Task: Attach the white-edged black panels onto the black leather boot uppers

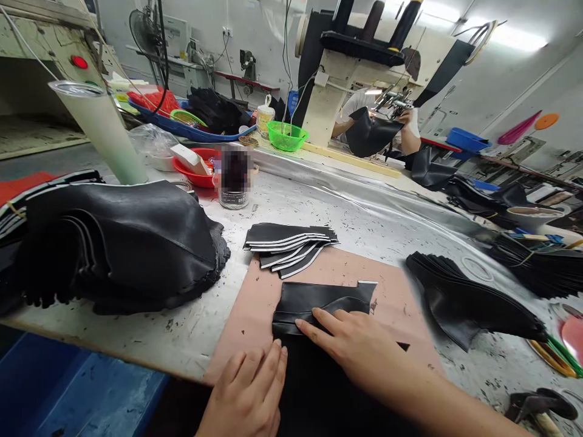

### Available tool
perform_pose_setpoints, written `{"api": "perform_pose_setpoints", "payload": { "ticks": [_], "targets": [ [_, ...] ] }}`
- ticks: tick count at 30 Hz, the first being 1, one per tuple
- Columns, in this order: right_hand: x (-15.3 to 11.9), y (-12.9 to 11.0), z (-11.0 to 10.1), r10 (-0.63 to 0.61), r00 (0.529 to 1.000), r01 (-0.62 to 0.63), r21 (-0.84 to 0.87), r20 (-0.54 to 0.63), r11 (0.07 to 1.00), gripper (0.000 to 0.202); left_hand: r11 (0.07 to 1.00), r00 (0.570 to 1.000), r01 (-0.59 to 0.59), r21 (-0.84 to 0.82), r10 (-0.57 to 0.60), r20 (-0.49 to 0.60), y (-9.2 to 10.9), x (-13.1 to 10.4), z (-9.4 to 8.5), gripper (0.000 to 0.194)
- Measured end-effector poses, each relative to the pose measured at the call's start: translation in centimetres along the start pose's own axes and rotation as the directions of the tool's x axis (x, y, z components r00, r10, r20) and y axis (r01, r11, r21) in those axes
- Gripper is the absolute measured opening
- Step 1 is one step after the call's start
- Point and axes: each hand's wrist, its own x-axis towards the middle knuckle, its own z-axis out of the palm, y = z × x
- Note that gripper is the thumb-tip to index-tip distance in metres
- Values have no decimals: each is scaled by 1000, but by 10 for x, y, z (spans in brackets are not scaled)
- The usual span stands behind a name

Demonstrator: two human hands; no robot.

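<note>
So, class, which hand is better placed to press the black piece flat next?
Probably the right hand: it rests on top of the black piece, whereas the left hand sits lower, by its left edge.

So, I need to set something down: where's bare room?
Bare, scraps aside: the silver tabletop between the white-edged strips and the right-hand black stack. Crowded: left, around the black pile; centre, a black piece under the right hand.

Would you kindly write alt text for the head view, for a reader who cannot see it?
A person's right hand lies spread on a smooth black leather-like piece over a pink mat, with the left hand beside the piece's left edge. Beyond lies a fanned stack of white-edged black strips; a bulky black stack sits left.
</note>
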Motion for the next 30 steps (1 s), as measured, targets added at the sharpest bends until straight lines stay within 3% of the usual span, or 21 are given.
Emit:
{"api": "perform_pose_setpoints", "payload": {
  "ticks": [10,16,20,30],
  "targets": [
    [0,-1,0,1,1000,-1,-9,11,1000,58,999,1000,-28,-27,28,1,-3,1,2,37],
    [-1,1,2,-13,1000,12,-18,-16,1000,56,994,987,-107,-28,110,119,-9,9,-1,38],
    [-6,6,-1,-7,1000,8,31,-9,999,49,992,984,-117,-43,122,133,-10,10,-5,39],
    [-16,4,0,7,999,-5,43,-48,999,22,999,982,-52,2,51,183,0,11,13,76]
  ]
}}
